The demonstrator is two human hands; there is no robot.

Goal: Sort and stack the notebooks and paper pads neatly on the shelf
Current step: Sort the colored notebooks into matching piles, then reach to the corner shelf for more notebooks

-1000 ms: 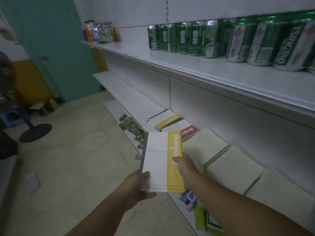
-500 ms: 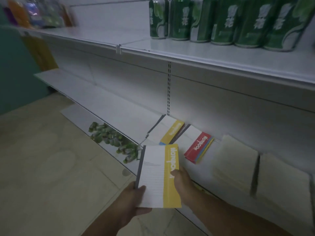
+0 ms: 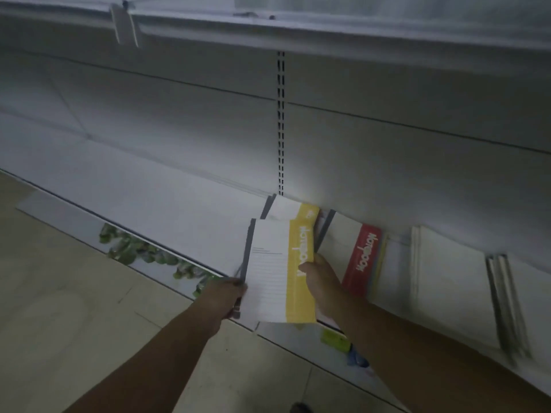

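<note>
Both hands hold a small stack of yellow-and-white notebooks [image 3: 277,272] over the front of the white middle shelf [image 3: 167,204]. My left hand [image 3: 223,296] grips its grey spine edge, my right hand [image 3: 320,281] its yellow edge. Just behind lies another yellow-and-white notebook [image 3: 298,208] flat on the shelf. To the right sits a red-covered notebook pile [image 3: 359,257], then pale plain paper pads [image 3: 447,281] lying side by side.
An upper shelf's edge [image 3: 298,28] runs across the top. Green packets [image 3: 140,253] lie on the lowest shelf at the left, and green and blue items [image 3: 340,342] under my right arm. Tiled floor [image 3: 74,308] spreads to the lower left.
My view has dropped and moved closer to the shelf; the cans are out of sight. The held notebooks have moved forward, over the shelf toward the yellow notebook lying there.
</note>
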